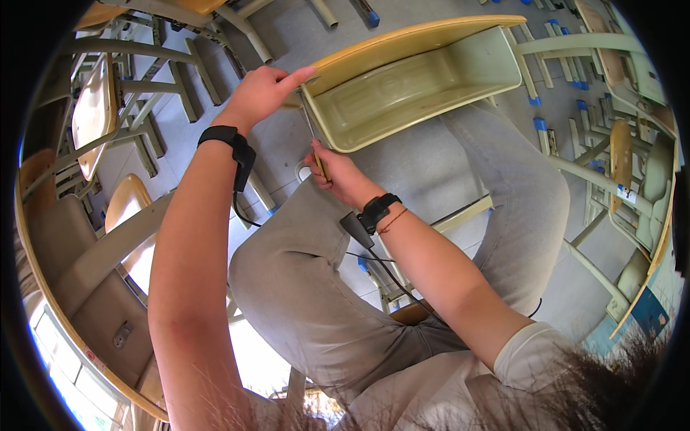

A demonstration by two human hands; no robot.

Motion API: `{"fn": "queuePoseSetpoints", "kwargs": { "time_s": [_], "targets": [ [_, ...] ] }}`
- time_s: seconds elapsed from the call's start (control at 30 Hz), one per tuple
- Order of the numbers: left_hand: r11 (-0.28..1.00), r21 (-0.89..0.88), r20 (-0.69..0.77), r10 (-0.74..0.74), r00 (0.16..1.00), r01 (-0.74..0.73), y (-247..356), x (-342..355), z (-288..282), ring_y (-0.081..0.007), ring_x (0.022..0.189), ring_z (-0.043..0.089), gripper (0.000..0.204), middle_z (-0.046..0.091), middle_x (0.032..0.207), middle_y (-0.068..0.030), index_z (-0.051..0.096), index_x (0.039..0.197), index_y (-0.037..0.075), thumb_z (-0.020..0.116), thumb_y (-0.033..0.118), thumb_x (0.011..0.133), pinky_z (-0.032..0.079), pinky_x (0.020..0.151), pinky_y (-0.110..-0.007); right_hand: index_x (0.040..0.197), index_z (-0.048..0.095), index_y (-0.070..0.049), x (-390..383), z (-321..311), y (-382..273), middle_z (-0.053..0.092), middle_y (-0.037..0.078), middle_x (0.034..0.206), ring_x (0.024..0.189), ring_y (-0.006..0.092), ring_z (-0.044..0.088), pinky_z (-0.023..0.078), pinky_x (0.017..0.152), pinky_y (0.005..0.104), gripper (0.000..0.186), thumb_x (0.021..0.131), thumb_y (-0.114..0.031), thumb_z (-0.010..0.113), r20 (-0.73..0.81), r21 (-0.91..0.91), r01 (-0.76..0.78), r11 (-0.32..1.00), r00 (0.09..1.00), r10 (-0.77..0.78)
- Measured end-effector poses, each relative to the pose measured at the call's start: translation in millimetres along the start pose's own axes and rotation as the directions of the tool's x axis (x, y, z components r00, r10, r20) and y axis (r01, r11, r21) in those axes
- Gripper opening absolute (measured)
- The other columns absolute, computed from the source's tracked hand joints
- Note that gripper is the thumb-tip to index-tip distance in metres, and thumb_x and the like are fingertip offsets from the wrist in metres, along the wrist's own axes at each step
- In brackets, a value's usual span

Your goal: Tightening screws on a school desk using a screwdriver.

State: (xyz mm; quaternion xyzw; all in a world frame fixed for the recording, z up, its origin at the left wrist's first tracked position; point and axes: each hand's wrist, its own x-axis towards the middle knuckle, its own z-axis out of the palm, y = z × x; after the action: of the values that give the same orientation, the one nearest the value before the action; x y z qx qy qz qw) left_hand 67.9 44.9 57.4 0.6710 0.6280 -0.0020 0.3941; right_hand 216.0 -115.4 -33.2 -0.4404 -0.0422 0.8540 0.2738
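In front of my knees is a school desk (420,49) with a yellowish wooden top and a pale green storage tray (381,97) that faces me. My left hand (259,93) is at its left corner, the thumb lying along the edge and the other fingers curled, partly out of sight. My right hand (336,172) is closed round the yellow and dark handle of a screwdriver (321,165). The thin metal shaft points up along the outside of the tray's left wall, towards my left thumb. Where its tip meets the desk I cannot make out.
Chairs with wooden seats (97,115) and metal legs crowd the left side. More chairs and desks (619,165) with blue-capped legs stand on the right. My grey-trousered legs (295,251) flank the desk frame. Black cables (395,276) hang from both wristbands.
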Motion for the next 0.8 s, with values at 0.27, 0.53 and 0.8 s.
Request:
{"fn": "queuePoseSetpoints", "kwargs": {
  "time_s": [0.27, 0.53, 0.8],
  "targets": [
    [0.999, 0.036, 0.037, -0.011, 0.999, 0.009, 5, 3, -2, -0.0264, 0.066, 0.06, 0.084, 0.061, 0.065, -0.0166, 0.071, 0.09, -0.008, 0.056, 0.074, 0.083, 0.05, 0.07, -0.04, 0.082, 0.046, -0.015, -4, -24, -12, 0.032, -0.008, 0.061, 0.048, 0.0081, 0.024, 0.022, 0.043, 0.0248, 0.048, 0.103, -0.057, 0.04, 0.478, 0.277, -0.251, 0.927, 0.873, 0.094],
    [0.999, 0.038, 0.014, -0.006, 1.0, 0.006, 0, 0, -1, -0.028, 0.07, 0.063, 0.086, 0.064, 0.069, -0.0178, 0.073, 0.097, -0.007, 0.055, 0.075, 0.083, 0.051, 0.072, -0.041, 0.076, 0.047, -0.011, 2, -3, 7, 0.042, -0.001, 0.057, 0.045, 0.0117, 0.036, 0.032, 0.044, 0.0283, 0.048, 0.103, -0.051, 0.045, -0.08, -0.3, 0.242, 0.923, 0.958, -0.277],
    [1.0, 0.01, -0.008, 0.014, 1.0, -0.014, -1, 1, 1, -0.0283, 0.07, 0.063, 0.083, 0.065, 0.07, -0.0182, 0.073, 0.097, -0.007, 0.055, 0.074, 0.084, 0.051, 0.072, -0.04, 0.091, 0.061, -0.005, 9, 6, 18, 0.05, 0.002, 0.063, 0.053, 0.0139, 0.045, 0.041, 0.053, 0.0307, 0.043, 0.104, -0.044, 0.046, -0.207, -0.71, 0.298, 0.637, 0.777, -0.595]
  ]
}}
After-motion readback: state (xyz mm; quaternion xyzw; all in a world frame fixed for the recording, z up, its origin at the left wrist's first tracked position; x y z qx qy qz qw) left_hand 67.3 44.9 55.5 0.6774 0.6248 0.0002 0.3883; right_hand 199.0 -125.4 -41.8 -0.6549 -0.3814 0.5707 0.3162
